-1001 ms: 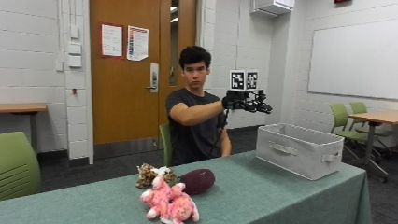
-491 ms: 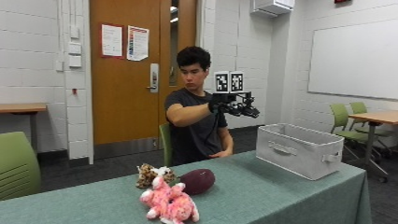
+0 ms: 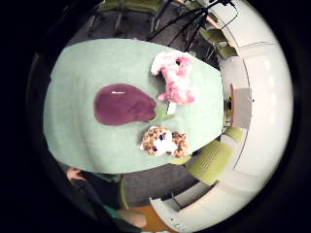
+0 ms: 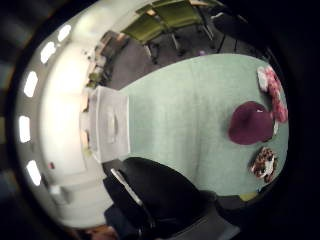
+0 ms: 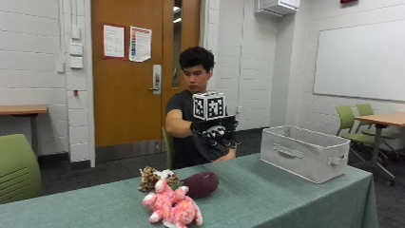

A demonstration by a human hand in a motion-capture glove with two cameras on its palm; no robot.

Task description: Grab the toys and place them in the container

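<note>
- Fingers (image 5: 218, 137) of the gloved right hand (image 5: 214, 130) hung loosely spread and pointed downward, grasping nothing; the hand was raised in the air above the table (image 5: 265, 199), in front of the seated person's chest.
- Well below the fingertips and off toward the camera lay three toys, grouped close together on the green tablecloth.
- Nearest under the fingers was the dark maroon football (image 5: 200, 184), lying on its side on the cloth.
- Just beside the football, on the side away from the container, sat the spotted leopard plush (image 5: 152, 177); whether the two touched could not be told.
- Farther from the fingers, toward the table's front edge, lay the pink plush (image 5: 172, 207), close in front of the football and the leopard plush.
- Off to the other side of the fingers, well apart from the toys, stood the grey fabric container (image 5: 305, 153) near the table's far end, its open top facing up and a handle showing on its side wall.
- From the little-finger side of the palm, the football (image 3: 122, 104), the pink plush (image 3: 175, 77) and the leopard plush (image 3: 164, 141) all appeared on the cloth at a distance from the palm, none of them touched.
- From the thumb side of the palm, the container (image 4: 111, 124) appeared at one end of the cloth and the football (image 4: 250, 123) with the other toys at the opposite end.
</note>
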